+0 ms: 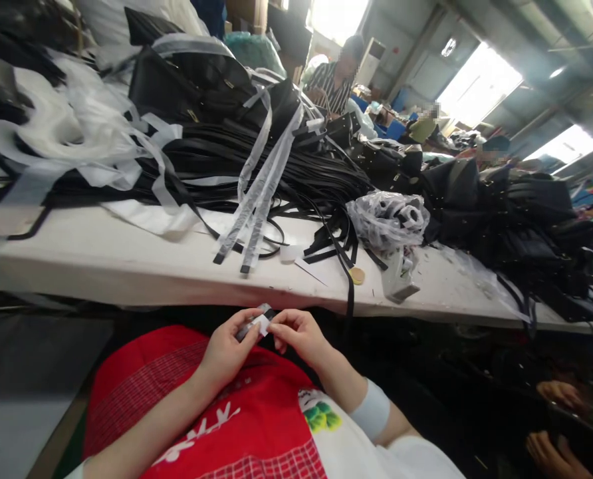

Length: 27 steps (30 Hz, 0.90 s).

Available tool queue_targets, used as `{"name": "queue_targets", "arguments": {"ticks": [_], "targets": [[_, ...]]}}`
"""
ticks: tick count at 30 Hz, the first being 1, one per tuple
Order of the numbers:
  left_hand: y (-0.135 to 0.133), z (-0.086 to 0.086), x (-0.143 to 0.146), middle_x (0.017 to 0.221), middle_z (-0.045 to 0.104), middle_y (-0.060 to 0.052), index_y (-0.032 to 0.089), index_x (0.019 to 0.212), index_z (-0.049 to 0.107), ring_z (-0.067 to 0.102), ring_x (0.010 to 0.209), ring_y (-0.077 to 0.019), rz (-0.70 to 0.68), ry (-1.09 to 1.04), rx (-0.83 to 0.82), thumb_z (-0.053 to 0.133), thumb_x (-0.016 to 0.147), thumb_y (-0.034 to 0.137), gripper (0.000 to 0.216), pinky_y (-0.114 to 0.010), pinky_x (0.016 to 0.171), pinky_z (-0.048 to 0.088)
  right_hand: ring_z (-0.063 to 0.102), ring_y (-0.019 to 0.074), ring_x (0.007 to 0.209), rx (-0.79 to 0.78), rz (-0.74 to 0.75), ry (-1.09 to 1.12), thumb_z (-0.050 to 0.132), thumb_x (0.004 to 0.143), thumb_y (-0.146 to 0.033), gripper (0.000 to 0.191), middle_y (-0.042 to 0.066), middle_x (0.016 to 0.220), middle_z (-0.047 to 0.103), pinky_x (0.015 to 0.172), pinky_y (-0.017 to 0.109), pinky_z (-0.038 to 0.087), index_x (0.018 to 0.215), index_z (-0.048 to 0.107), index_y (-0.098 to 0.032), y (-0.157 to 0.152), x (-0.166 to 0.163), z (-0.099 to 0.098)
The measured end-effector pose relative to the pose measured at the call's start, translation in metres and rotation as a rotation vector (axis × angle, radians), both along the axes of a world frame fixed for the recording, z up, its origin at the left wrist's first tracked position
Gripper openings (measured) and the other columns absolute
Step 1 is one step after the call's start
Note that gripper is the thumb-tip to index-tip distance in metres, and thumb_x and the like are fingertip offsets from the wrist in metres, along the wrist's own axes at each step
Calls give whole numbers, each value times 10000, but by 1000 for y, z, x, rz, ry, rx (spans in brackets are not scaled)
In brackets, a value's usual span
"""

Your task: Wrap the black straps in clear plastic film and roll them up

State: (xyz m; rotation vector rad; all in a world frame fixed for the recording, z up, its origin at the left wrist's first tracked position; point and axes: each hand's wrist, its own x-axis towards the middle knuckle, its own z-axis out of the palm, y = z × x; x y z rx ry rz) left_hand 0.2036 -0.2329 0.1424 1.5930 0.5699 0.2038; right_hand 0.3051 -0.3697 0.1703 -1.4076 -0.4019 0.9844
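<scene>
My left hand (231, 346) is closed on a short black strap (246, 330), whose dark end shows past the fingers above my lap. A small white piece (262, 323), like paper or tape, lies across the strap. With thumb and fingers closed, my right hand (299, 334) pinches the edge of that white piece. Both hands are close together, just in front of the table's edge. On the table above them lie straps wrapped in clear film (271, 193), their black ends toward me.
The white table (127, 259) runs across the view. Piled on it are black straps (286, 159), rolls of white film (57, 120), a plastic bag with rolls (391, 216) and black bags (476, 199). A co-worker's hands (550, 452) show at lower right; another person (334, 83) is behind.
</scene>
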Motion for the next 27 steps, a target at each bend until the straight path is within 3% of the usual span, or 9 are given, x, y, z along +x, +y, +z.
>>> {"name": "queue_targets", "arguments": {"ticks": [14, 23, 27], "targets": [[6, -2, -4, 1000, 717, -99, 165, 1059, 630, 668, 837, -218, 101, -57, -53, 599, 791, 463, 402, -328, 749, 545, 457, 60, 392, -85, 26, 70, 747, 680, -483, 363, -31, 476, 567, 418, 187, 376, 721, 668, -131, 11, -1, -5], [3, 10, -7, 931, 703, -80, 142, 1064, 610, 658, 769, -180, 146, -96, -294, 659, 758, 457, 442, -289, 699, 536, 416, 50, 360, -140, 46, 96, 738, 685, -524, 412, -42, 433, 525, 378, 171, 322, 676, 640, -124, 17, -2, -18], [7, 17, -5, 826, 719, -44, 132, 1103, 580, 655, 683, -160, 237, -87, -461, 705, 711, 463, 528, -263, 636, 525, 483, 58, 420, -90, 96, 140, 783, 654, -476, 392, -19, 519, 595, 439, 178, 386, 724, 649, -115, 18, -1, -25]]}}
